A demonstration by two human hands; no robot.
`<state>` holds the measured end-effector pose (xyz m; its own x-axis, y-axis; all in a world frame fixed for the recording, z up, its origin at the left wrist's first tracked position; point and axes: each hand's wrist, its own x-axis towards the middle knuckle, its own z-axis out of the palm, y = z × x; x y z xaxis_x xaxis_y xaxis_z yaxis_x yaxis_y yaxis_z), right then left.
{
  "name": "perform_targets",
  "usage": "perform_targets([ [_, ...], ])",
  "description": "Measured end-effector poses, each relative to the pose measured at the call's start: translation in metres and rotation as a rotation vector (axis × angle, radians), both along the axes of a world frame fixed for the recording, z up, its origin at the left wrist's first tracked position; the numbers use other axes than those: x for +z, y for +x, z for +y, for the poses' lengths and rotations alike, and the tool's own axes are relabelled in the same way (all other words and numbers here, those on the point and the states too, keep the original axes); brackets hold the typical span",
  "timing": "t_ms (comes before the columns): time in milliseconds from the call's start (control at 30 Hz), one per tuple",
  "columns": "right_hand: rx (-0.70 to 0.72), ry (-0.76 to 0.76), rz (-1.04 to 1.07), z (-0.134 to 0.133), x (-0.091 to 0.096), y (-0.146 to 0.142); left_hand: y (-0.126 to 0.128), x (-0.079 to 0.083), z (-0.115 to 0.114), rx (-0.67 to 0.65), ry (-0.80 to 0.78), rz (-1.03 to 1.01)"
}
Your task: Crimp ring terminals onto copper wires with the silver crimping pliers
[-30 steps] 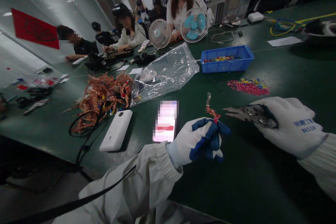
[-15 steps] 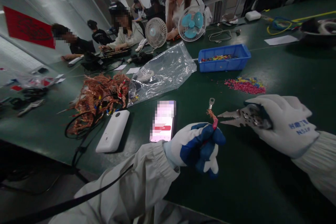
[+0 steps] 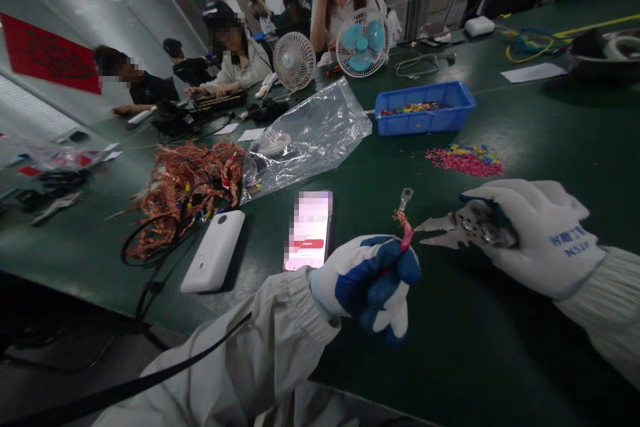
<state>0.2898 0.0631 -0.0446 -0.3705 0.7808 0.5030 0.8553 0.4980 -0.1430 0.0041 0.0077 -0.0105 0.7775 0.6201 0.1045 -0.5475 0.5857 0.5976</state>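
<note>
Gloved in white and blue, my left hand (image 3: 375, 283) pinches a short copper wire (image 3: 402, 219) by its pink-red sleeve. A silvery ring terminal (image 3: 406, 196) sits at the wire's upper end, pointing up and away from me. To the right, my right hand (image 3: 537, 233), in the same kind of glove, is closed around wire strippers (image 3: 473, 224). Their jaws point left and stand slightly apart, with the tips close beside the sleeve; whether they touch it I cannot tell. The lower part of the wire is hidden in my left fingers.
Left of my hands lie a phone (image 3: 309, 230), a white power bank (image 3: 214, 252) and a heap of copper wires (image 3: 185, 193). Beyond are a clear plastic bag (image 3: 320, 133), a blue bin (image 3: 425, 121) and pink, yellow and blue scraps (image 3: 465, 160). Two fans and several people are further back.
The left hand has shifted slightly left, and the wire with its terminal is tilted a little more to the right. The strippers stay near the sleeve. The whole view has moved slightly.
</note>
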Motion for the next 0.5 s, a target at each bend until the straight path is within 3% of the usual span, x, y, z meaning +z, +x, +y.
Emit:
perform_targets([
  [200,0.035,-0.03,0.043,-0.005,0.0039,-0.0017,-0.0019,0.0019,0.0008,-0.055,0.022,0.031],
  [500,0.072,0.064,0.038,-0.0081,0.0091,-0.0052,-0.0037,0.0053,0.0011,-0.07,0.096,0.13],
])
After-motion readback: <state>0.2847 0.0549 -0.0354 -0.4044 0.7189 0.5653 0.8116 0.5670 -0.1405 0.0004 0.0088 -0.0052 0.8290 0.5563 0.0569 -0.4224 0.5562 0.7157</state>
